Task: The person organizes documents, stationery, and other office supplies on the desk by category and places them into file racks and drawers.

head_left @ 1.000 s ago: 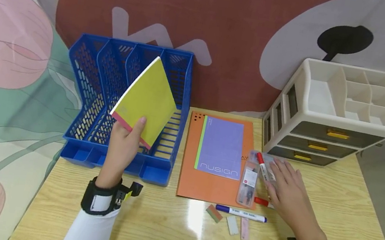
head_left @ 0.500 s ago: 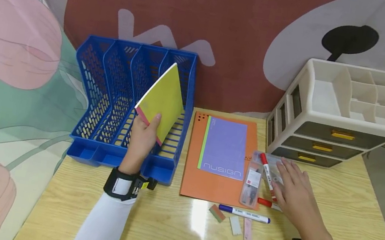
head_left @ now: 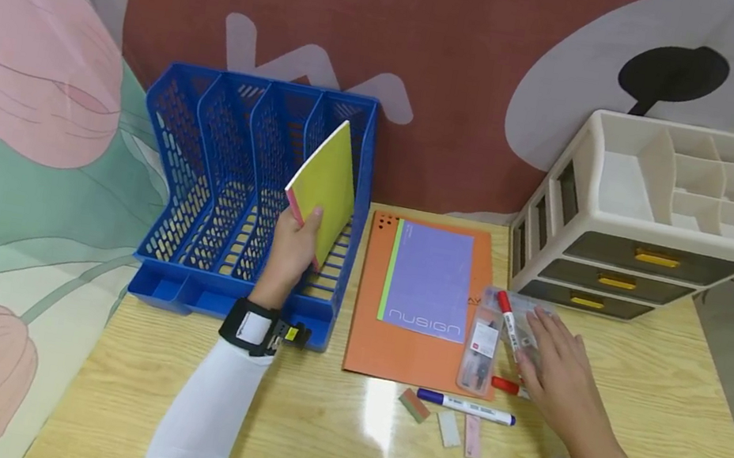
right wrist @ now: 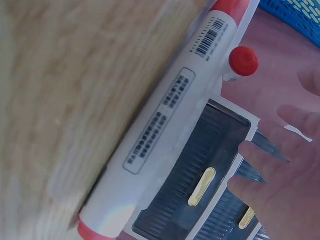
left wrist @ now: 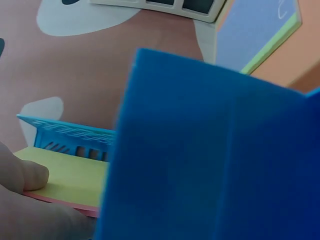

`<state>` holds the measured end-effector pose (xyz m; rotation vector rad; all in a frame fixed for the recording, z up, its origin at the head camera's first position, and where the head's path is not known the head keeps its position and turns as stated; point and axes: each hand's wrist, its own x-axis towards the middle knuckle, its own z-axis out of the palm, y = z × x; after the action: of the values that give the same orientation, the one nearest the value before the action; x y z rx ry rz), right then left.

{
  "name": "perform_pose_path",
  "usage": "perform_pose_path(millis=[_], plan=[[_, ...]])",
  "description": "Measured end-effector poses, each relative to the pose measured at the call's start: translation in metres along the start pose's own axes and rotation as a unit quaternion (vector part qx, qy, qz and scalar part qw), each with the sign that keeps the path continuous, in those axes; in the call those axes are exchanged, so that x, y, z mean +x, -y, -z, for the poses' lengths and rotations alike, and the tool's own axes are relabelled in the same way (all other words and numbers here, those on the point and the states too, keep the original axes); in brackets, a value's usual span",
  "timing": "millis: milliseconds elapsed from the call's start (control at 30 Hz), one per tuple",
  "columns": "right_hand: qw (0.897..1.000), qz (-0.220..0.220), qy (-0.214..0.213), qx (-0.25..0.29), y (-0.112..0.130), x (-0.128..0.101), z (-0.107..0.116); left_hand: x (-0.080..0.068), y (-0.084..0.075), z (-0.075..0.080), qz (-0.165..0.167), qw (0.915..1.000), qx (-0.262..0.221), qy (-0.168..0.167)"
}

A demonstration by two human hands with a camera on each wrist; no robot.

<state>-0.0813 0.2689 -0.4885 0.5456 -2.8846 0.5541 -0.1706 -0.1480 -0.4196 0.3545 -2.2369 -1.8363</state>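
Observation:
My left hand (head_left: 292, 253) grips a yellow notebook (head_left: 327, 184) with a pink spine by its lower edge, tilted upright in the rightmost slot of the blue file rack (head_left: 230, 183). In the left wrist view my thumb (left wrist: 27, 176) lies on the yellow notebook (left wrist: 65, 182) behind the blue rack wall (left wrist: 210, 160). My right hand (head_left: 557, 371) rests flat on the table, fingers straight, over a clear plastic case (head_left: 519, 325) and a red-capped marker (head_left: 506, 319). The right wrist view shows a red-capped marker (right wrist: 170, 120) close up beside my fingers (right wrist: 280, 170).
A purple notebook (head_left: 429, 280) lies on an orange folder (head_left: 392, 345). A second clear case (head_left: 481, 343), a blue-capped marker (head_left: 464, 407) and small erasers (head_left: 447, 427) lie near the table's front. A beige drawer organiser (head_left: 650, 218) stands at the back right.
My left hand has carried the yellow notebook right and forward, turning it more upright into the rack's rightmost slot. My right hand has stayed over the clear case.

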Motion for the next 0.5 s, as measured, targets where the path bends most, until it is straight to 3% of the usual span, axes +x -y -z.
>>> perform_pose_path(millis=[200, 500], plan=[[1.0, 0.004, -0.002, -0.012, -0.001, 0.001, 0.001, 0.007, 0.005, -0.009, 0.019, 0.9992, 0.033, -0.011], [1.0, 0.003, -0.021, -0.021, -0.004, 0.0, 0.003, 0.012, 0.01, -0.02, 0.019, 0.9991, 0.035, 0.017]])
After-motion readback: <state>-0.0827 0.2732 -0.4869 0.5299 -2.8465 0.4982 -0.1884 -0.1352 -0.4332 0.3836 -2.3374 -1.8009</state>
